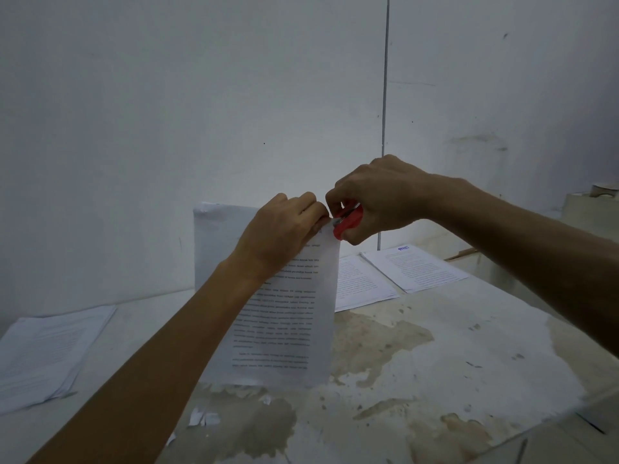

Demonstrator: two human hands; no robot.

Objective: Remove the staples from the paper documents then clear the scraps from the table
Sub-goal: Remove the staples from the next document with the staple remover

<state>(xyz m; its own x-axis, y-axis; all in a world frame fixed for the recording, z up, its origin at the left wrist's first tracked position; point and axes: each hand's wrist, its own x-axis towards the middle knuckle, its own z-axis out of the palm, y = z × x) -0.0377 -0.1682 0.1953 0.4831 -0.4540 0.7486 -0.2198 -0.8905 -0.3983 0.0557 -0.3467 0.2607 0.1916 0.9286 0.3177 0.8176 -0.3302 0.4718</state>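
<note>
Left hand (281,234) grips the document (288,316) upright; beside that grip, right hand (378,195) squeezes what looks like 1 red staple remover (348,222).

staple remover (348,222): bright red, a glint of grey metal at the tip
held document (294,316): white, rows of fine black print
table (452,346): pale grey-white, blotched with brown-tan patches
scraps (204,417): white bits on brown
far sheet (415,267): white, grey text, blue heading
wall (201,95): plain off-white

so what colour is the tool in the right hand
Red, the small plastic staple remover gripped by the right hand; head view.
</note>
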